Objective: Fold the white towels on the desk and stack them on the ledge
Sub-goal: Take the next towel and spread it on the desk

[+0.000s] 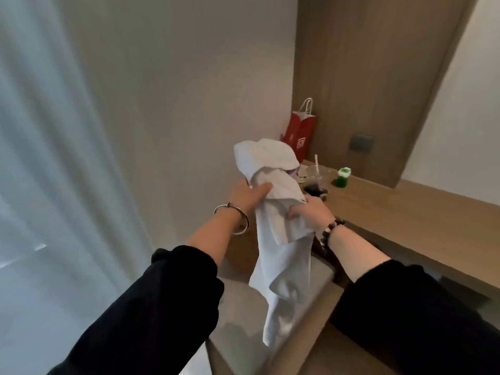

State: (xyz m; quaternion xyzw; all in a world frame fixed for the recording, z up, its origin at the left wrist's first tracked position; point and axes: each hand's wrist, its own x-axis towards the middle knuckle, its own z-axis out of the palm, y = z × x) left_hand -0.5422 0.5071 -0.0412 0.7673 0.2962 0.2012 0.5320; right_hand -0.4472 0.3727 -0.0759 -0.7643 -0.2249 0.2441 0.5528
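I hold a white towel (273, 239) up in the air in front of me, over the near end of the wooden desk (405, 209). My left hand (247, 194) grips it near the top, thumb lying across the front of the cloth and the fingers wrapped behind, out of sight. My right hand (308, 212) is clenched on a bunched fold a little lower, fingers curled into the fabric. Above my hands the towel humps up in a loose crumpled mass; below them it hangs down in a long twisted tail, clear of the desk and over a grey padded seat (243, 315).

A silver bangle (232, 217) sits on my left wrist, a dark beaded bracelet (331, 228) on my right, and both black sleeves (151, 301) are pushed up the forearms.

At the far corner of the desk stand a red paper bag (301, 131), a clear plastic cup (315, 177) with a straw, and a small green bottle (343, 177). A sheer pale curtain (48, 158) fills my left side.
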